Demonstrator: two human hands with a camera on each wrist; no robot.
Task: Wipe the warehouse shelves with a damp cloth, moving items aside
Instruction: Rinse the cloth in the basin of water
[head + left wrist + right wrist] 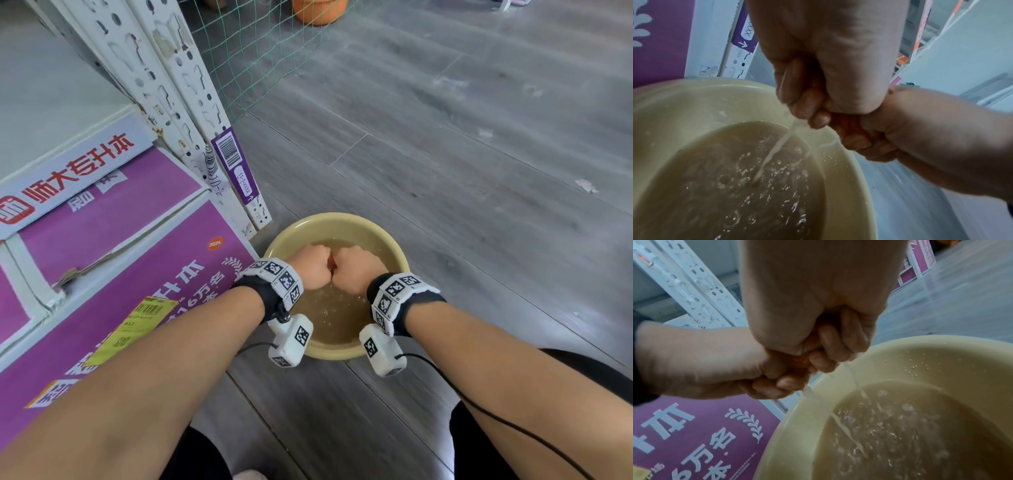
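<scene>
Both my hands are fisted side by side over a yellow basin (pixel 284 236) of murky water on the floor. My left hand (pixel 313 265) and right hand (pixel 354 269) each grip one end of an orange cloth (pixel 331 264), of which only a sliver shows between the knuckles. In the left wrist view the cloth (pixel 840 125) peeks out between the fingers (pixel 809 104) and thin streams of water (pixel 774 151) run from the fists into the basin (pixel 684 104). The right wrist view shows the cloth (pixel 801 361) squeezed the same way, water (pixel 838 418) falling.
A white slotted shelf upright (pixel 191 102) with a purple barcode label (pixel 234 164) stands just left of the basin. Purple printed cartons (pixel 120 267) fill the low shelf at left. Green netting (pixel 260 51) and an orange tub (pixel 318 10) lie beyond. Grey plank floor (pixel 479 154) spreads right.
</scene>
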